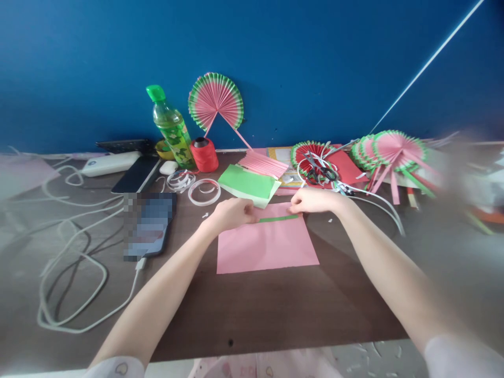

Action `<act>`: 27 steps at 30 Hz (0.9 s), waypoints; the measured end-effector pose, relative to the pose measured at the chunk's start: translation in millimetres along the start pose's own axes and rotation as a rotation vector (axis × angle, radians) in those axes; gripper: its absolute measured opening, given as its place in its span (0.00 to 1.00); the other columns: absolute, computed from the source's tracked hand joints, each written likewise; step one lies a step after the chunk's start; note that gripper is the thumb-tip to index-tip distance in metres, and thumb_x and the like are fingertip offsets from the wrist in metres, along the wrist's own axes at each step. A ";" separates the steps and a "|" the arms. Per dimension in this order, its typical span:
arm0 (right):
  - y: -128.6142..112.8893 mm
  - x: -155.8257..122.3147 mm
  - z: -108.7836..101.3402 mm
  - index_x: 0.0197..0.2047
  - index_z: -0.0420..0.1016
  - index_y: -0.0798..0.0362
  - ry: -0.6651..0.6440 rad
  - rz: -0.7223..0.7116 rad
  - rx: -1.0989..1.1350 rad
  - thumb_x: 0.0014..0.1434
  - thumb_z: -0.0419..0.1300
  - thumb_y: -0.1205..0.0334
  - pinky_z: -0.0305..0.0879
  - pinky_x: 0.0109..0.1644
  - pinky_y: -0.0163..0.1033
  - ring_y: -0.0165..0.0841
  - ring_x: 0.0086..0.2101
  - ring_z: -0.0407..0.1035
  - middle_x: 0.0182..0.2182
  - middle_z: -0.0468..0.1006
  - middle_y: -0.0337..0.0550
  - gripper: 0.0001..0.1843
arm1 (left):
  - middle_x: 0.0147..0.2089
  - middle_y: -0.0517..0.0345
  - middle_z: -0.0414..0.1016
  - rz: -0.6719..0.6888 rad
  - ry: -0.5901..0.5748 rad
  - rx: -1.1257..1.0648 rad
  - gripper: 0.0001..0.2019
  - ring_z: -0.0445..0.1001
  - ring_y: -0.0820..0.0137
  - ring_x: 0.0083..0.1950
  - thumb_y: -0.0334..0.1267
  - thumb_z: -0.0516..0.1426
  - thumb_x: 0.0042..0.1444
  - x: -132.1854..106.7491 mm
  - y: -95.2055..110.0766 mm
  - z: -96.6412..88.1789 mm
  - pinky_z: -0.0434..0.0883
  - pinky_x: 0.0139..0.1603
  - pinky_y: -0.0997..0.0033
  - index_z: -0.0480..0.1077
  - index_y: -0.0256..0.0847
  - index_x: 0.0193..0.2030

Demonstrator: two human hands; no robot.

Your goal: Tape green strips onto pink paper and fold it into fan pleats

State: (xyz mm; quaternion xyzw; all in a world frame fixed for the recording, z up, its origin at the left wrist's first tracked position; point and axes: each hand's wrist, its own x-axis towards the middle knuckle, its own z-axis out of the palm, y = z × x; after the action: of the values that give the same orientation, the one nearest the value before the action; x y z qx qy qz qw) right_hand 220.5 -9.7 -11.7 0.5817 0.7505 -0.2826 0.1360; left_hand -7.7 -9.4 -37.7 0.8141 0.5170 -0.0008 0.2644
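A pink paper sheet point(268, 249) lies flat on the brown table, with a narrow green paper strip point(279, 218) running across it near its far edge. My left hand point(234, 214) is closed, its curled fingers pinching at the strip's left end. At the right end, my right hand point(311, 201) pinches the strip with thumb and fingers, above the sheet's far right corner. Both sets of fingertips are partly hidden. Just behind my hands lie green paper sheets point(248, 181) and a pleated pink paper point(265, 164).
A finished pink-and-green paper fan point(216, 102) leans on the blue wall beside a green bottle point(173, 128) and red thread spool point(205, 155). Scissors point(325, 174) and more fans point(397, 149) lie right. A phone point(153, 226) and white cable point(106, 275) occupy the left.
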 end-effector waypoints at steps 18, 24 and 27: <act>-12.9 -26.4 -15.7 0.31 0.72 0.55 0.052 -0.369 0.755 0.45 0.65 0.56 0.68 0.43 0.37 0.31 0.34 0.73 0.30 0.78 0.41 0.13 | 0.33 0.59 0.73 0.139 -0.002 -0.400 0.12 0.71 0.71 0.37 0.43 0.50 0.53 -8.5 2.1 -23.2 0.65 0.36 0.74 0.70 0.38 0.33; -18.4 -20.5 -8.9 0.30 0.70 0.57 0.118 -0.358 0.986 0.46 0.66 0.53 0.71 0.42 0.41 0.33 0.34 0.75 0.32 0.79 0.46 0.16 | 0.38 0.57 0.75 0.161 -0.090 -0.506 0.13 0.72 0.70 0.39 0.44 0.50 0.54 -8.0 16.5 -10.0 0.66 0.40 0.72 0.70 0.38 0.36; -22.7 -18.6 -5.6 0.29 0.69 0.58 0.169 -0.370 1.045 0.46 0.67 0.54 0.71 0.42 0.40 0.33 0.34 0.75 0.32 0.79 0.47 0.16 | 0.39 0.55 0.75 0.187 -0.111 -0.638 0.15 0.72 0.70 0.40 0.47 0.51 0.55 -6.7 15.3 -7.8 0.67 0.43 0.70 0.70 0.37 0.37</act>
State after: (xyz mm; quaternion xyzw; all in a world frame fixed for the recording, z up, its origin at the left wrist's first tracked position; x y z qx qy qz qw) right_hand 205.0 -25.0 8.8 0.4510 0.6083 -0.5887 -0.2828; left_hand -0.1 -16.7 -22.6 0.7329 0.3992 0.1408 0.5326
